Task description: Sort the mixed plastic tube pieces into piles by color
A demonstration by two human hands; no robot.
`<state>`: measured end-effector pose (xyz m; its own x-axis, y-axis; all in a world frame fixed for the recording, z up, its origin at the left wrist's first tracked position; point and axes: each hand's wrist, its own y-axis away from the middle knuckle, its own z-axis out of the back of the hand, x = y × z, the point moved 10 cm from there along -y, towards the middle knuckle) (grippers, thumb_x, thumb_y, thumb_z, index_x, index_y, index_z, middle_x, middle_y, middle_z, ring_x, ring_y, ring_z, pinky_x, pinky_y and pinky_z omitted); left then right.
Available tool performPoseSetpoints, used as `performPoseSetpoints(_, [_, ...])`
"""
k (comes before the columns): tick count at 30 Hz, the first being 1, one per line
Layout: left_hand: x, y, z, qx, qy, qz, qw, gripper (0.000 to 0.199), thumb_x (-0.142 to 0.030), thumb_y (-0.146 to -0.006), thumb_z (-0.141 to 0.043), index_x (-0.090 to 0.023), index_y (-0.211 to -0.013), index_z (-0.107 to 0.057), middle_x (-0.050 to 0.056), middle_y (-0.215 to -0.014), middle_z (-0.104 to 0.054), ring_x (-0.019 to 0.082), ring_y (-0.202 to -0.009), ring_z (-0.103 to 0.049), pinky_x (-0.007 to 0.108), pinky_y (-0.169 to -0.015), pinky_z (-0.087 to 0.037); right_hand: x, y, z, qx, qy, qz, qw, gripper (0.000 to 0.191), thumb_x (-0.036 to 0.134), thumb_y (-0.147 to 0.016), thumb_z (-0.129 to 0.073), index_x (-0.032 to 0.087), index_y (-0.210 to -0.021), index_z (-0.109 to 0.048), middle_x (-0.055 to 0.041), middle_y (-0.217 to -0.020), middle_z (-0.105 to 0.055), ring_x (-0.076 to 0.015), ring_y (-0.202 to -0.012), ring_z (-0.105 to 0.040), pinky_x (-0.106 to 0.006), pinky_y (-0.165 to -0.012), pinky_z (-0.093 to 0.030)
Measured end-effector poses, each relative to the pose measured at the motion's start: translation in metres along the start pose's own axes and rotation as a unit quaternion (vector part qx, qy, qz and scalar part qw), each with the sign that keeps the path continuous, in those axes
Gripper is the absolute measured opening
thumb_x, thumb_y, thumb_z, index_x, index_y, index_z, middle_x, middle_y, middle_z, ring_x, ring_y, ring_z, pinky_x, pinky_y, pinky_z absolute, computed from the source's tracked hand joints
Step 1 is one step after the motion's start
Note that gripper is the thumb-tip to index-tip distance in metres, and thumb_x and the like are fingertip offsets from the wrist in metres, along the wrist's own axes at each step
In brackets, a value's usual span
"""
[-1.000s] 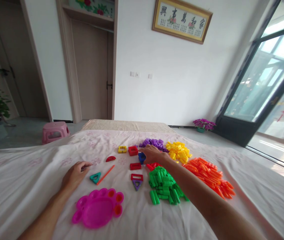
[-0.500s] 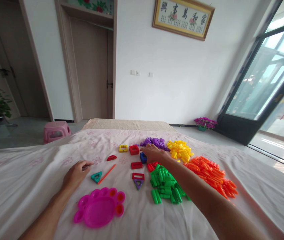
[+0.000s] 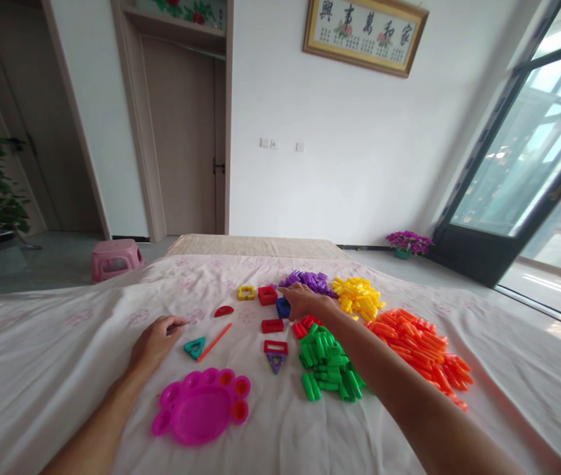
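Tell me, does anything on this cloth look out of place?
Perhaps the orange stick: it lies beside the teal triangle, near the left hand, well away from the orange pile. I see nothing spilled.

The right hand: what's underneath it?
A blue block shows partly, hidden at one side by the right hand. Red pieces peek out between the hand and the green pile. Whatever lies directly beneath is covered; I can't tell whether the hand grips the block.

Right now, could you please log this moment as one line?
right hand: at blue piece, grip unclear | left hand: near teal triangle, holding nothing visible | magenta tray: on cloth
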<state>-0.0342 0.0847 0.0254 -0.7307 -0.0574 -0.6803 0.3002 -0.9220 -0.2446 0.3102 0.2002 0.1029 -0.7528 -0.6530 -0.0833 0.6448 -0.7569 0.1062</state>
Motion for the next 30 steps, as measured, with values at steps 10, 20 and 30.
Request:
performPoseSetpoints(10, [0.002,0.002,0.003,-0.005,0.004,0.027,1.0,0.031,-0.03,-0.079,-0.051,-0.021,-0.1,-0.072,0.005,-0.107,-0.074,0.021,-0.1,-0.067,0.027,-0.086,-0.048,0.126,0.018,0.028,-0.138,-0.148,0.155,0.967,0.034,0.016,-0.083,-0.059,0.022,-0.115,-0.068,-0.0053,-0.115,-0.069,-0.0197,-0.11,-0.059,-0.03,-0.097,-0.043])
performPoseSetpoints(20, [0.002,0.003,0.004,-0.013,0.033,0.027,0.999,0.03,-0.033,-0.079,-0.052,-0.02,-0.098,-0.072,0.006,-0.104,-0.075,0.022,-0.097,-0.067,0.029,-0.088,-0.048,0.203,-0.008,-0.006,-0.148,-0.05,0.229,0.961,0.019,0.023,-0.093,-0.053,0.02,-0.098,-0.072,-0.0061,-0.099,-0.07,-0.0207,-0.101,-0.059,-0.033,-0.089,-0.046])
performPoseSetpoints(30, [-0.06,0.024,-0.009,0.164,0.094,-0.067,0.98,0.035,-0.034,-0.063,-0.073,-0.018,-0.095,-0.073,0.008,-0.099,-0.072,0.025,-0.091,-0.064,0.032,-0.082,-0.051,0.178,0.028,0.004,-0.138,-0.073,0.122,0.98,0.023,0.031,-0.094,-0.051,0.019,-0.09,-0.07,-0.0068,-0.092,-0.071,-0.0202,-0.088,-0.063,-0.03,-0.077,-0.043])
